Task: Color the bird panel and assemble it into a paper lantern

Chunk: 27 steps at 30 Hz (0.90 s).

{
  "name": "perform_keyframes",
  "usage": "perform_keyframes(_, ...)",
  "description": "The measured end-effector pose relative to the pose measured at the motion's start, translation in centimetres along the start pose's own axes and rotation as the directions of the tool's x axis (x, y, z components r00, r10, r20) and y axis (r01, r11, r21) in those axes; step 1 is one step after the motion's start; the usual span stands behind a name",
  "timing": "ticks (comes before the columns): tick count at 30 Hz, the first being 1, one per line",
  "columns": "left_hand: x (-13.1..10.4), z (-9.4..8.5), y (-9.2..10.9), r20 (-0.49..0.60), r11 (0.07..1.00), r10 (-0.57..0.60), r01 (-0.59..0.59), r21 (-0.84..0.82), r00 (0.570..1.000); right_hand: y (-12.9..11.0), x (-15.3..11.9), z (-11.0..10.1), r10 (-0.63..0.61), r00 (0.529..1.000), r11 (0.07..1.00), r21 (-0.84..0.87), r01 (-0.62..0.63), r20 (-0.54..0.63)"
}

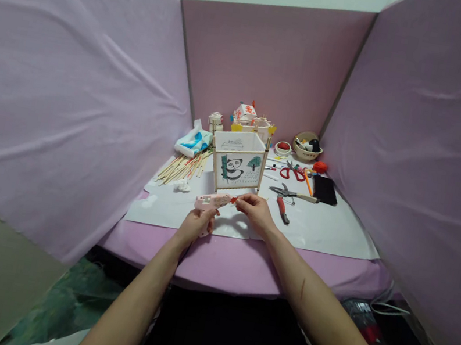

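Note:
My left hand (199, 223) is wrapped round the handle of a pink glue gun (207, 200), its nozzle pointing right. At the nozzle, my right hand (256, 210) pinches a small red piece (233, 200), too small to name surely. The nozzle tip and the red piece lie close together; I cannot tell whether they touch. Just behind both hands stands a box-shaped lantern frame (235, 187) of thin sticks with white panels. A panda and a green tree are drawn on its front panel (238, 170), and yellow bits top its corners.
Left are bamboo sticks (182, 169) and a tissue pack (194, 141). On the right lie pruning shears (282, 207), red-handled scissors (298, 175), a black phone (324, 190) and red yarn (320, 167). A basket (305, 153) and a decorated white lantern (245, 114) stand behind. Pink cloth walls enclose the table.

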State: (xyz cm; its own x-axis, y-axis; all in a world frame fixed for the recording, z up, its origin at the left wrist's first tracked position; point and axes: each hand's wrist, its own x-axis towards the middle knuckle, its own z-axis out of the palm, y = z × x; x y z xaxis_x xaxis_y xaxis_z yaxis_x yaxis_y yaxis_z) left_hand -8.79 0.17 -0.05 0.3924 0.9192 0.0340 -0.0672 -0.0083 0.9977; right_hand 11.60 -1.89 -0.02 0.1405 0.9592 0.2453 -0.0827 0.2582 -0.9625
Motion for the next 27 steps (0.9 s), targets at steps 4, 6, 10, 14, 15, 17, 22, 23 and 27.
perform_keyframes(4,0.1,-0.2,-0.3,-0.054,0.999,0.014,-0.012,0.052,0.998,-0.4,0.2,-0.2,0.014,0.999,0.998,0.054,-0.013,-0.034)
perform_keyframes(6,0.2,-0.3,-0.4,-0.088,0.998,0.03,-0.024,0.065,0.996,-0.5,0.3,-0.4,0.015,0.998,0.997,0.078,-0.01,-0.06)
perform_keyframes(10,0.4,-0.5,-0.5,-0.116,0.997,0.05,-0.043,0.065,0.992,-0.7,0.5,-0.7,0.014,0.995,0.995,0.099,-0.004,-0.102)
perform_keyframes(14,0.5,-0.4,-0.6,-0.113,0.997,0.055,-0.049,0.059,0.992,-0.5,0.6,-0.8,0.026,0.996,0.995,0.094,-0.018,-0.086)
perform_keyframes(15,0.5,-0.5,-0.6,-0.117,0.997,0.056,-0.05,0.06,0.992,-0.4,0.5,-0.8,0.024,0.997,0.998,0.054,-0.02,-0.077)
perform_keyframes(17,0.5,-0.6,-0.6,-0.129,0.997,0.062,-0.054,0.063,0.99,-0.1,0.4,-0.8,-0.012,0.997,0.99,-0.138,0.001,-0.076)
perform_keyframes(22,0.4,-0.9,-0.4,-0.171,0.996,0.077,-0.069,0.053,0.982,0.5,0.3,-1.0,-0.093,0.992,0.877,-0.479,0.041,-0.084)
perform_keyframes(23,0.4,-0.9,-0.3,-0.18,0.996,0.077,-0.069,0.048,0.981,0.5,0.4,-1.2,-0.089,0.992,0.868,-0.496,0.035,-0.086)
perform_keyframes(27,0.4,-0.8,0.0,-0.199,0.998,0.065,-0.061,0.025,0.978,0.5,0.7,-2.4,-0.099,0.982,0.786,-0.618,-0.021,-0.16)
